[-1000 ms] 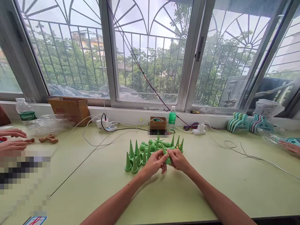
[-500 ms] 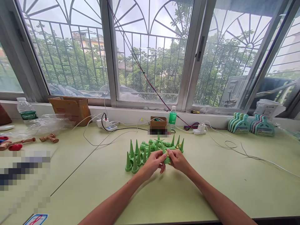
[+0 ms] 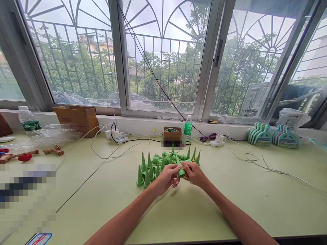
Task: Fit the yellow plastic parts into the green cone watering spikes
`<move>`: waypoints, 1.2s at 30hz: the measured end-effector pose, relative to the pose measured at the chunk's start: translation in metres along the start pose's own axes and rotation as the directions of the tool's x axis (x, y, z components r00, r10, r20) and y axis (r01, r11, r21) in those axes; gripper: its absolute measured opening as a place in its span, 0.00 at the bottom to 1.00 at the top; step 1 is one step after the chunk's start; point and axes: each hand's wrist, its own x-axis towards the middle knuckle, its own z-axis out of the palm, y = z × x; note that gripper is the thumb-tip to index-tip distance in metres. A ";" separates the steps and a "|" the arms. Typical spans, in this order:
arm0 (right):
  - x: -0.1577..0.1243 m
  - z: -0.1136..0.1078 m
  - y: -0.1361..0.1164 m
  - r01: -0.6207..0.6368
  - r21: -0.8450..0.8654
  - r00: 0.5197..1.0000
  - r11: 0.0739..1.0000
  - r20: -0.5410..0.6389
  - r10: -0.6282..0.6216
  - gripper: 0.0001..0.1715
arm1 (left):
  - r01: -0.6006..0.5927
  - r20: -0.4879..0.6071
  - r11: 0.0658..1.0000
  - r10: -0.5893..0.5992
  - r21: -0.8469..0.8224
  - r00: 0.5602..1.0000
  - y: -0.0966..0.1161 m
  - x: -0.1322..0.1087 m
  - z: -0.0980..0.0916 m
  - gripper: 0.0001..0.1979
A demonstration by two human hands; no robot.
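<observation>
Between my two hands is a green cone-shaped piece [image 3: 181, 172], its wide ribbed end towards me and its tip pointing away. My left hand [image 3: 167, 177] pinches it from the left with thumb and fingers. From the right, my right hand [image 3: 193, 173] has its fingers closed against the piece; whatever small part they may cover is hidden. Just beyond and to the left, several green cones [image 3: 139, 178] stand upright on the table [image 3: 107, 200]. Behind the hands lie several green ribbed pieces [image 3: 166, 157], and small yellow bits [image 3: 194, 159] show near the cones on the right.
Along the windowsill side are a small brown box [image 3: 172, 133], a green-labelled bottle [image 3: 188, 127], power strips with cables [image 3: 116, 136] and a larger cardboard box [image 3: 76, 119]. Brown and red pieces [image 3: 25, 157] lie at left; pastel hanger-like items [image 3: 263, 136] stand at right.
The green piece has tilted slightly between my fingers, showing more of its ribbed end. My left fingers have shifted a little; the arms have barely moved.
</observation>
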 end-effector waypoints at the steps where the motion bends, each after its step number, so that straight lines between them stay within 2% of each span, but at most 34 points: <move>1: 0.000 0.000 0.000 0.010 -0.012 1.000 1.000 -0.002 -0.010 0.30 | 0.015 0.001 1.000 -0.015 -0.022 1.000 0.000 0.001 -0.001 0.20; 10: 0.001 -0.006 -0.005 0.087 -0.120 0.996 0.989 0.023 -0.085 0.28 | 0.085 0.036 0.980 -0.080 -0.177 0.996 0.002 0.004 -0.004 0.14; 16: 0.002 -0.007 -0.007 0.094 -0.164 0.996 0.982 0.016 -0.092 0.28 | 0.085 0.032 0.982 -0.081 -0.169 0.996 0.002 0.005 -0.005 0.15; 20: 0.004 -0.006 -0.006 0.085 -0.160 0.996 0.983 0.005 -0.086 0.28 | 0.044 0.011 0.996 -0.044 -0.080 0.999 0.002 0.004 -0.004 0.19; 24: 0.003 -0.005 -0.006 0.082 -0.117 0.997 0.990 0.018 -0.080 0.28 | -0.038 0.021 0.996 0.037 0.079 0.999 0.003 0.002 -0.004 0.21; 31: 0.001 -0.001 -0.003 0.054 -0.059 0.998 0.997 0.026 -0.053 0.30 | -0.154 0.070 0.926 0.138 0.344 0.988 0.008 -0.005 -0.004 0.21; 36: 0.001 0.002 0.001 0.042 -0.030 0.999 0.999 0.010 -0.042 0.30 | -0.181 0.076 0.888 0.164 0.423 0.984 0.010 -0.007 -0.001 0.21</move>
